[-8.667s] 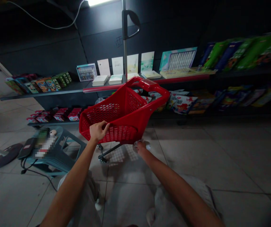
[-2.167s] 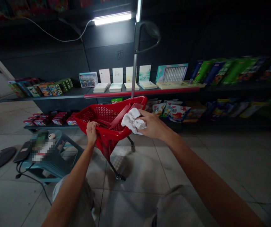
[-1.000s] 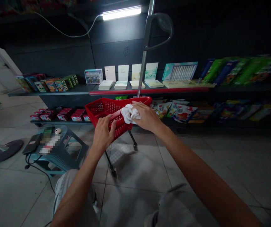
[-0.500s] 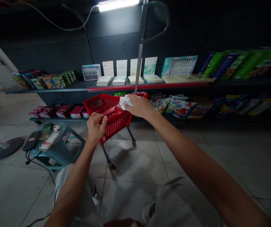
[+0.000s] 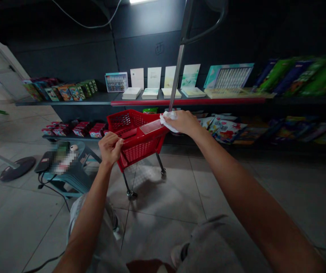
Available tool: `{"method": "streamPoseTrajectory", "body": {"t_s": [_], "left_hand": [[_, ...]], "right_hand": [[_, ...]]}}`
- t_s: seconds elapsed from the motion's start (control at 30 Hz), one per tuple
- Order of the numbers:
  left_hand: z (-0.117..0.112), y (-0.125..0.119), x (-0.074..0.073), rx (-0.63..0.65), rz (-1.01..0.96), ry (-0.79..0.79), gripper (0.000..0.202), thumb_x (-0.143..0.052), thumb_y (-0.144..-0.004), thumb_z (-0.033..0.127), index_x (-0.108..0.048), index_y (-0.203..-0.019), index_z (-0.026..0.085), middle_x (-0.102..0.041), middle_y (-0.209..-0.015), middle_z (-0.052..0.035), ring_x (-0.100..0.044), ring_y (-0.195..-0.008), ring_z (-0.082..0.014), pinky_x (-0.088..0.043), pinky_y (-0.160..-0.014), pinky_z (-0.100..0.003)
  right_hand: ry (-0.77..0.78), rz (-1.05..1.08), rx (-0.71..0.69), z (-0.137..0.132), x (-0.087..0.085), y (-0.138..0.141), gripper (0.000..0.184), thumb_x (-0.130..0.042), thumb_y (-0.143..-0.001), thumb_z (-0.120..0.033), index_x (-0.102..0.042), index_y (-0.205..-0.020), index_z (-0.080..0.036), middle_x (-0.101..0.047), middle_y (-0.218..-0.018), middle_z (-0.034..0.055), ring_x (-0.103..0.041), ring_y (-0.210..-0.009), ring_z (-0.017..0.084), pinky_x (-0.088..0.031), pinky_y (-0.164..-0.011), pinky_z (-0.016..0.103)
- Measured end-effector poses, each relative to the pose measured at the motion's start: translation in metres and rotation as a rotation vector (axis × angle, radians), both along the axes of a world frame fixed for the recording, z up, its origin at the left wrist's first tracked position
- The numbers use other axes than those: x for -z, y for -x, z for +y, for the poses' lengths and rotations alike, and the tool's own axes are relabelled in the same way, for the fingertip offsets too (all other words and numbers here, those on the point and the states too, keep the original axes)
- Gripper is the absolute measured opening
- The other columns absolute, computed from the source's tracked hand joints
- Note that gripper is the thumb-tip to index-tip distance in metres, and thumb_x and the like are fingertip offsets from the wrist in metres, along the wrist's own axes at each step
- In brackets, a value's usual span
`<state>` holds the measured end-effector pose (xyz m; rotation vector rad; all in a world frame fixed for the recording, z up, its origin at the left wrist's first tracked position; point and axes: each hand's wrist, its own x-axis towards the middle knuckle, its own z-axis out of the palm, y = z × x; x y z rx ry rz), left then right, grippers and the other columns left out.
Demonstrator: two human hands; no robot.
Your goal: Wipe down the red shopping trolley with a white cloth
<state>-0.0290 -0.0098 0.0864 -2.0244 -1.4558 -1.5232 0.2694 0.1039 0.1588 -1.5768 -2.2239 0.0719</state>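
Hands are both placed on a small red cart (image 5: pixel 140 151). Its rim is gripped by the left hand (image 5: pixel 110 149) with curled fingers, and a white cloth (image 5: pixel 168 119) is pressed, half closed, under the right hand (image 5: pixel 182 123). Compared with the earlier frame, the cloth is moved further along the rim, to the far corner. The cart is standing on a tile floor (image 5: pixel 163 204), near shelves (image 5: pixel 188 101) with boxes (image 5: pixel 76 93) before a dark wall (image 5: pixel 151 49).

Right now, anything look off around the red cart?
Yes: a round black base lies on the floor left of the teal plastic stool, its pole nearly flat rather than upright, so it looks toppled. A black cable also trails loose across the tiles.
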Motion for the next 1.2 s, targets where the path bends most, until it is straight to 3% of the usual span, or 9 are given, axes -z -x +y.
{"method": "streamPoseTrajectory", "body": {"t_s": [0.1,0.27,0.5,0.67,0.8,0.93,1.0,1.1,1.2], "left_hand": [[-0.001,0.019,0.004,0.020,0.007,-0.008,0.042,-0.044,-0.093,0.045,-0.061,-0.061,0.025,-0.060,-0.062,-0.0054,-0.058,-0.069,-0.0209,-0.049,-0.073,-0.039],[-0.005,0.045,0.007,-0.045,-0.029,-0.004,0.043,-0.041,-0.092,0.047,-0.063,-0.063,0.025,-0.057,-0.062,-0.0053,-0.060,-0.077,-0.0232,-0.052,-0.080,-0.043],[-0.013,0.052,0.002,-0.160,-0.016,-0.092,0.042,-0.040,-0.096,0.045,-0.061,-0.064,0.026,-0.062,-0.072,-0.0087,-0.059,-0.096,-0.0277,-0.049,-0.094,-0.049],[-0.029,0.015,-0.018,-0.279,-0.064,-0.186,0.033,-0.042,-0.101,0.036,-0.071,-0.090,0.023,-0.069,-0.094,-0.0107,-0.056,-0.111,-0.0299,-0.043,-0.106,-0.052],[-0.050,-0.051,-0.035,-0.118,0.064,-0.094,0.026,-0.050,-0.098,0.030,-0.071,-0.113,0.025,-0.071,-0.118,-0.0092,-0.056,-0.126,-0.0289,-0.042,-0.113,-0.050],[-0.057,-0.098,-0.034,-0.071,0.213,0.080,0.039,-0.055,-0.098,0.032,-0.064,-0.135,0.026,-0.064,-0.144,-0.0100,-0.054,-0.137,-0.0305,-0.036,-0.118,-0.053],[-0.054,-0.104,-0.029,-0.094,0.233,0.096,0.038,-0.056,-0.098,0.035,-0.065,-0.134,0.028,-0.068,-0.139,-0.0087,-0.059,-0.132,-0.0304,-0.034,-0.117,-0.054],[-0.047,-0.099,-0.022,-0.100,0.217,0.080,0.036,-0.058,-0.096,0.036,-0.069,-0.130,0.029,-0.073,-0.133,-0.0070,-0.064,-0.127,-0.0298,-0.036,-0.113,-0.053],[-0.043,-0.092,-0.018,-0.092,0.195,0.059,0.035,-0.058,-0.095,0.033,-0.072,-0.127,0.029,-0.074,-0.132,-0.0059,-0.066,-0.125,-0.0288,-0.037,-0.111,-0.052]], "right_hand": [[-0.016,0.012,0.058,-0.008,0.004,0.001,0.054,-0.054,-0.095,-0.063,-0.079,-0.116,-0.021,-0.079,-0.107,0.0123,-0.074,-0.105,0.031,-0.053,-0.085,0.034],[-0.045,-0.002,-0.001,-0.031,0.006,0.011,0.047,-0.057,-0.094,-0.059,-0.081,-0.109,-0.021,-0.080,-0.103,0.0111,-0.074,-0.101,0.029,-0.051,-0.080,0.031],[-0.065,0.033,-0.051,-0.055,0.010,0.001,0.034,-0.064,-0.091,-0.047,-0.078,-0.108,-0.021,-0.080,-0.104,0.0101,-0.073,-0.096,0.027,-0.048,-0.076,0.029],[-0.076,0.071,-0.072,-0.068,0.008,0.006,0.029,-0.064,-0.090,-0.044,-0.076,-0.097,-0.019,-0.078,-0.108,0.0097,-0.072,-0.095,0.023,-0.048,-0.077,0.027],[-0.060,0.054,0.008,-0.089,0.003,0.019,0.031,-0.061,-0.093,-0.050,-0.075,-0.094,-0.022,-0.079,-0.099,0.0105,-0.074,-0.090,0.025,-0.050,-0.074,0.030],[-0.085,0.035,-0.012,-0.116,-0.002,0.028,0.025,-0.061,-0.095,-0.046,-0.071,-0.097,-0.023,-0.079,-0.095,0.0122,-0.074,-0.088,0.028,-0.051,-0.075,0.033],[-0.095,0.057,-0.047,-0.127,-0.003,0.027,0.025,-0.065,-0.094,-0.040,-0.068,-0.111,-0.022,-0.078,-0.098,0.0113,-0.074,-0.090,0.029,-0.052,-0.076,0.034],[-0.131,0.135,-0.164,-0.136,0.002,0.019,0.044,-0.069,-0.090,-0.030,-0.059,-0.132,-0.024,-0.076,-0.115,0.0093,-0.073,-0.100,0.028,-0.053,-0.082,0.034],[-0.171,0.194,-0.312,-0.140,0.015,0.005,0.047,-0.068,-0.086,-0.019,-0.060,-0.132,-0.025,-0.071,-0.127,0.0085,-0.069,-0.112,0.026,-0.053,-0.093,0.036]]}}
